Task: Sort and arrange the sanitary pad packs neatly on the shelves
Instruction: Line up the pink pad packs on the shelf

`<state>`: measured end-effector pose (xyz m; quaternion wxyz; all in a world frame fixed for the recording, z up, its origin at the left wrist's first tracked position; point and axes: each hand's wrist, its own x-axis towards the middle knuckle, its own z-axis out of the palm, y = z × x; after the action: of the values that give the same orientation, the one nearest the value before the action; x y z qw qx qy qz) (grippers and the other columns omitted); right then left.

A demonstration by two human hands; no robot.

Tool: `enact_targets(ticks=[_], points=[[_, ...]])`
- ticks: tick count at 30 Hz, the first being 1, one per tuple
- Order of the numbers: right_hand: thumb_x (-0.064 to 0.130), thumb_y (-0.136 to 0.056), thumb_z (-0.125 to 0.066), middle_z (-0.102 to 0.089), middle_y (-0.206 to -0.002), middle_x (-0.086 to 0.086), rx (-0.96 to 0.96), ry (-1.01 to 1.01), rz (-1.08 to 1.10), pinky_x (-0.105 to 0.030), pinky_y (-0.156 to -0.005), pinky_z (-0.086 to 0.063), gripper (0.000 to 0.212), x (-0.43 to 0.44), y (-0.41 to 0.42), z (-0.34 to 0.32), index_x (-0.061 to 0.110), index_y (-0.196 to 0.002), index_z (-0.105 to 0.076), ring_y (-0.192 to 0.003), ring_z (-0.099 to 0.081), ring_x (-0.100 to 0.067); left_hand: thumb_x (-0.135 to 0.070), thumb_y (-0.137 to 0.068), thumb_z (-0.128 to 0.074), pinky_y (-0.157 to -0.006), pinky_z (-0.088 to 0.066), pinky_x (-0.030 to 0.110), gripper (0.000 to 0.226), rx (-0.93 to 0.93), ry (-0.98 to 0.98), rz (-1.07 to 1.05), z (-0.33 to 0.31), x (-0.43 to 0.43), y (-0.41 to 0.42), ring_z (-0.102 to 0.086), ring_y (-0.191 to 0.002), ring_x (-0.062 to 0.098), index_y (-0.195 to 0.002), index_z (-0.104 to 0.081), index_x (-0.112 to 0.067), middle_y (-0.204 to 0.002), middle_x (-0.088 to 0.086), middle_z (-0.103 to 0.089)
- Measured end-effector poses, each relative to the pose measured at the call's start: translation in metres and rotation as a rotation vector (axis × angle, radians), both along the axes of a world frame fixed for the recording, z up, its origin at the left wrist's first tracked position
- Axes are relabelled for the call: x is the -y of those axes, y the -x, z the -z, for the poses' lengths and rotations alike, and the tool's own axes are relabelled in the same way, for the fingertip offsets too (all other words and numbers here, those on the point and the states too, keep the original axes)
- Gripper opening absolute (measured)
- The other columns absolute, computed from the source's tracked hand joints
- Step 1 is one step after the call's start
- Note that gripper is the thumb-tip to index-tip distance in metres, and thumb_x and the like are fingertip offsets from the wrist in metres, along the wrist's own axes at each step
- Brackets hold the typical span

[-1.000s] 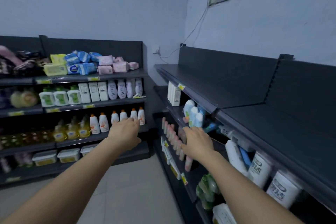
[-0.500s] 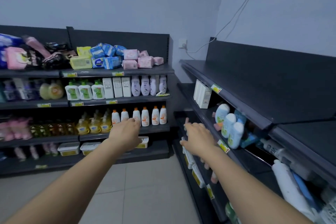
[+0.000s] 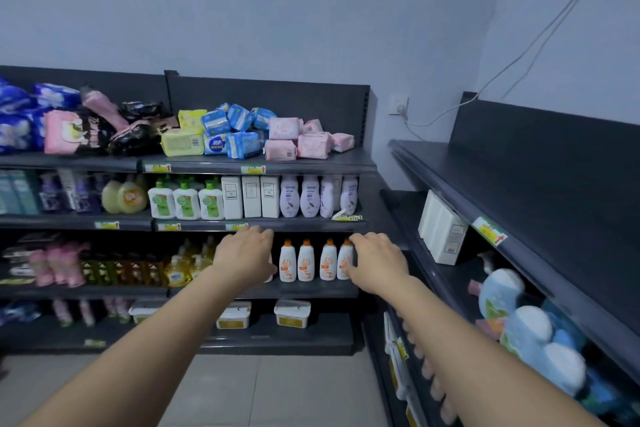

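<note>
Sanitary pad packs lie in a loose heap on the top shelf (image 3: pixel 311 165) of the far rack: pink packs (image 3: pixel 298 140) at the right, blue packs (image 3: pixel 235 132) in the middle, yellow packs (image 3: pixel 182 140), then black packs (image 3: pixel 135 135) and dark blue packs (image 3: pixel 20 118) further left. Both arms reach forward below that shelf. My left hand (image 3: pixel 244 255) and my right hand (image 3: pixel 377 260) hang in the air with relaxed fingers, holding nothing, level with the third shelf.
White bottles with orange caps (image 3: pixel 313 262) stand between my hands. Lotion bottles and white boxes (image 3: pixel 251 196) fill the second shelf. A second dark rack (image 3: pixel 519 191) runs along the right wall with a bare top shelf; bottles sit lower down. Tiled floor lies below.
The view has swung left from the right rack toward the far rack. Both hands stay stretched forward and empty, now in front of the far rack's third shelf.
</note>
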<state>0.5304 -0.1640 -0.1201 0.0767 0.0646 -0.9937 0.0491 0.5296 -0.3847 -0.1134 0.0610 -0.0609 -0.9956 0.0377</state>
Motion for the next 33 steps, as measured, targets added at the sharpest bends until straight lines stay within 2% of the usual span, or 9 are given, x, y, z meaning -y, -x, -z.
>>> enact_targets(ticks=[8,16,23,29,33], points=[[0.043,-0.087,-0.062,-0.051,-0.130,-0.006,0.014,0.033,-0.038,-0.038,-0.094,-0.043,0.054,0.010,0.112,-0.013,0.020,-0.134,-0.047,-0.124,-0.043,-0.026,-0.043,-0.089,-0.060,-0.091,-0.045,0.037,0.049,-0.037,-0.026,-0.037,-0.008,0.007,0.096,-0.047,-0.120,0.022,-0.127,-0.047,-0.016,-0.126,0.003,-0.052],[0.044,-0.088,-0.061,-0.052,-0.127,-0.006,-0.012,0.018,-0.051,-0.038,-0.090,-0.044,0.048,0.035,0.232,-0.023,0.018,-0.127,-0.049,-0.121,-0.043,-0.027,-0.035,-0.088,-0.062,-0.091,-0.047,0.038,0.041,-0.052,-0.019,-0.037,-0.013,0.030,0.218,-0.047,-0.119,0.023,-0.121,-0.048,-0.016,-0.123,0.004,-0.053],[0.042,-0.089,-0.061,-0.047,-0.136,-0.007,0.003,0.034,-0.015,-0.038,-0.098,-0.040,0.059,0.059,0.343,-0.037,0.018,-0.139,-0.041,-0.130,-0.037,-0.027,-0.043,-0.088,-0.062,-0.093,-0.044,0.038,0.048,-0.062,-0.051,-0.016,-0.029,0.057,0.336,-0.045,-0.123,0.024,-0.125,-0.048,-0.015,-0.128,0.005,-0.050],[0.043,-0.088,-0.062,-0.051,-0.129,-0.006,-0.002,0.032,0.005,-0.038,-0.092,-0.043,0.054,0.073,0.418,-0.032,0.018,-0.134,-0.045,-0.124,-0.042,-0.026,-0.044,-0.088,-0.062,-0.093,-0.044,0.038,0.051,-0.054,-0.056,-0.007,-0.025,0.068,0.414,-0.044,-0.123,0.024,-0.128,-0.046,-0.016,-0.129,0.005,-0.050],[0.044,-0.089,-0.061,-0.051,-0.132,-0.006,-0.007,0.056,0.004,-0.039,-0.094,-0.043,0.056,0.073,0.463,-0.028,0.017,-0.135,-0.044,-0.126,-0.042,-0.027,-0.042,-0.088,-0.062,-0.094,-0.045,0.038,0.054,-0.031,-0.070,0.004,-0.016,0.071,0.462,-0.045,-0.123,0.023,-0.132,-0.043,-0.016,-0.132,0.004,-0.049]])
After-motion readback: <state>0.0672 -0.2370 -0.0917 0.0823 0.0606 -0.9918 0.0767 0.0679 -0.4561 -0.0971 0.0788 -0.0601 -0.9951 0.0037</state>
